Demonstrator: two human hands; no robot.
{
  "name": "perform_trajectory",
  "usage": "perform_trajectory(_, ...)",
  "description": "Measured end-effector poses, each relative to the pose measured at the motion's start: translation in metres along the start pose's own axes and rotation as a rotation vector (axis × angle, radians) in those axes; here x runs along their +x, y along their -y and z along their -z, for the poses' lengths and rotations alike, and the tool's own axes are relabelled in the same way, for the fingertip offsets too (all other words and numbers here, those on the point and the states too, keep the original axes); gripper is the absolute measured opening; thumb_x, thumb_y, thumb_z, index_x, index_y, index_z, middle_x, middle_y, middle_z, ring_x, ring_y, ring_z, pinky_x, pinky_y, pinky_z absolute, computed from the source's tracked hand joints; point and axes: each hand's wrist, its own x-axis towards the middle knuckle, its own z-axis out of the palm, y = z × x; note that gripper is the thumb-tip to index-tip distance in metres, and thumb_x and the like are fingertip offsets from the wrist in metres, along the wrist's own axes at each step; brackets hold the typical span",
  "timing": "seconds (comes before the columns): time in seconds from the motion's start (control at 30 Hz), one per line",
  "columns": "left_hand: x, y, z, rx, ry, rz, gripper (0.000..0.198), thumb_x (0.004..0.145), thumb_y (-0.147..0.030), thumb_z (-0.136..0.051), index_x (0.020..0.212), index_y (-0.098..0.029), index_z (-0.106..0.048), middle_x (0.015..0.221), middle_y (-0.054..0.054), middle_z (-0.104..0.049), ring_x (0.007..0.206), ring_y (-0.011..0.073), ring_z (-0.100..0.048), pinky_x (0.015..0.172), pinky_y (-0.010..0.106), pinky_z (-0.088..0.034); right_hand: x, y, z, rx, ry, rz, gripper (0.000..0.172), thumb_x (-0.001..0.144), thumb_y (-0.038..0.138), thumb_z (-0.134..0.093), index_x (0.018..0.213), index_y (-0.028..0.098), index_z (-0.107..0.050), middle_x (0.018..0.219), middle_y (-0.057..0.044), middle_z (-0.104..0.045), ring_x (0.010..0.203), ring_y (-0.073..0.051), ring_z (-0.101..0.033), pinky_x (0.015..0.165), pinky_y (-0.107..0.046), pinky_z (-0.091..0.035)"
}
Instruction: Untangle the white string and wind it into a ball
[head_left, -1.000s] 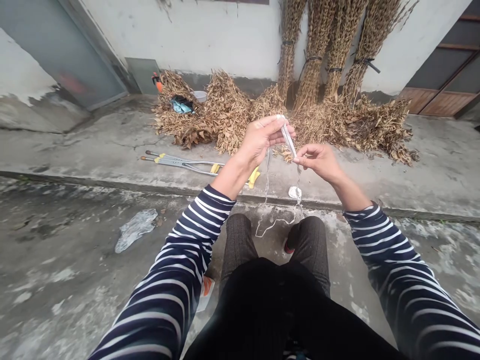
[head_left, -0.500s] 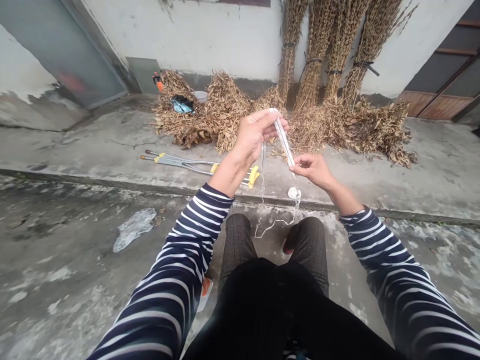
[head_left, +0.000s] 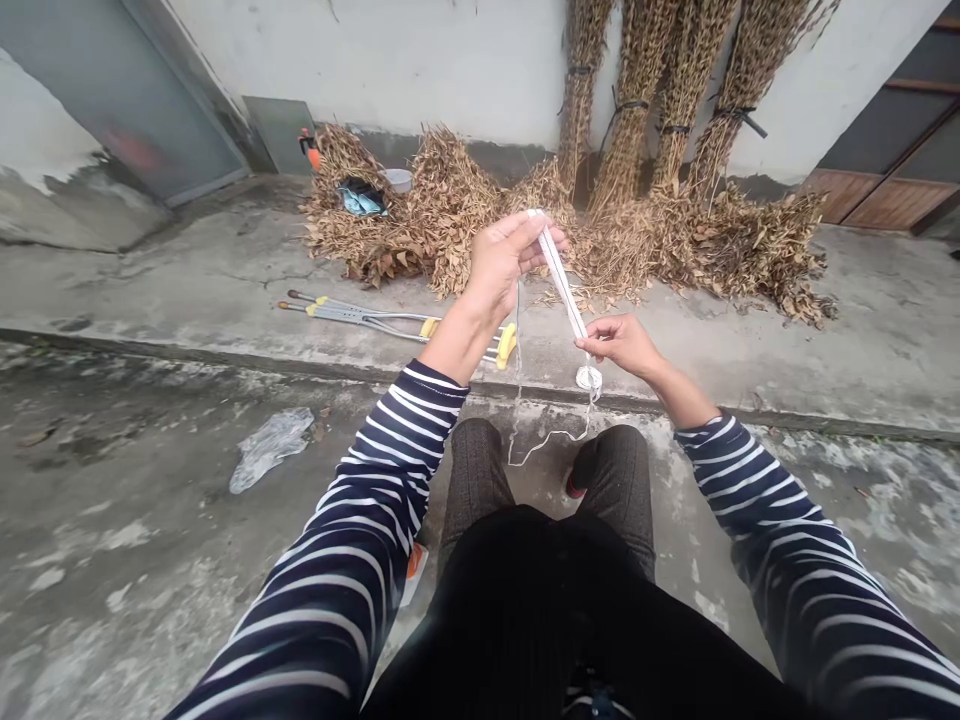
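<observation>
Holding a white strip (head_left: pixel 561 283) straight looks like the current step: left hand (head_left: pixel 504 252) pinches its far end, right hand (head_left: pixel 624 346) pinches its near end. Strip is in midair, seen against the concrete ledge (head_left: pixel 187 290). Loose white cord (head_left: pixel 553 433) loops below, white coil (head_left: pixel 589 380) just under the right hand. Next move probably calls for keeping both pinches firm, cord untangled

Place: outdoor yard (head_left: pixel 90 600), farmhouse-like.
Ground (head_left: pixel 172 540): stained concrete below the front edge of a raised ledge (head_left: pixel 862 350).
Wall (head_left: pixel 420 70): white, along the ledge's back edge.
Against the wall: dried plant bundles (head_left: pixel 682 90), tied; dry leafy heaps (head_left: pixel 450 220) at their feet.
Entrances: grey door (head_left: pixel 112 80) at left, wood-panelled door (head_left: pixel 896 205) at right.
</observation>
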Motion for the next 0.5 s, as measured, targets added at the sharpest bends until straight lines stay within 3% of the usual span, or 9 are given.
perform_trajectory(0.17, 0.011, 0.039, 0.024, -0.008, -0.152, 0.129, 0.021, 0.093, -0.032, -0.073, 0.103, -0.014, -0.071, 0.098, 0.009, -0.08, 0.098, 0.0186, -0.078, 0.09, 0.028, -0.059, -0.006, 0.012, -0.001, 0.084, -0.042, -0.018, 0.038, 0.052, 0.047, -0.096, 0.063, 0.018, -0.074, 0.049, 0.003, -0.059, 0.042, -0.007, -0.047, 0.041, -0.022, -0.038)
perform_trajectory(0.3, 0.0, 0.082, 0.041, 0.003, -0.222, 0.299, 0.015, 0.096, -0.027, -0.068, 0.099, -0.013, -0.068, 0.098, 0.01, -0.08, 0.089, 0.0158, -0.078, 0.084, 0.025, -0.059, -0.008, 0.017, 0.0, 0.117, -0.056, -0.04, 0.039, 0.047, 0.045, -0.099, 0.061, 0.018, -0.075, 0.045, 0.003, -0.058, 0.039, -0.006, -0.045, 0.038, -0.021, -0.035)
perform_trajectory(0.4, -0.018, 0.108, 0.043, -0.001, -0.171, 0.422, 0.022, 0.099, -0.036, -0.064, 0.1, -0.014, -0.066, 0.102, 0.012, -0.08, 0.087, 0.0156, -0.077, 0.084, 0.026, -0.059, -0.006, 0.017, -0.001, 0.163, -0.08, -0.062, 0.043, 0.044, 0.047, -0.1, 0.061, 0.017, -0.075, 0.045, 0.002, -0.06, 0.038, -0.006, -0.046, 0.037, -0.021, -0.037)
perform_trajectory(0.5, -0.038, 0.122, 0.036, 0.011, -0.013, 0.569, 0.041, 0.097, -0.054, -0.063, 0.101, -0.013, -0.066, 0.102, 0.015, -0.08, 0.087, 0.0193, -0.077, 0.083, 0.03, -0.06, -0.002, 0.013, -0.004, 0.244, -0.132, -0.08, 0.047, 0.04, 0.05, -0.101, 0.062, 0.017, -0.075, 0.046, 0.001, -0.062, 0.039, -0.007, -0.048, 0.037, -0.021, -0.04)
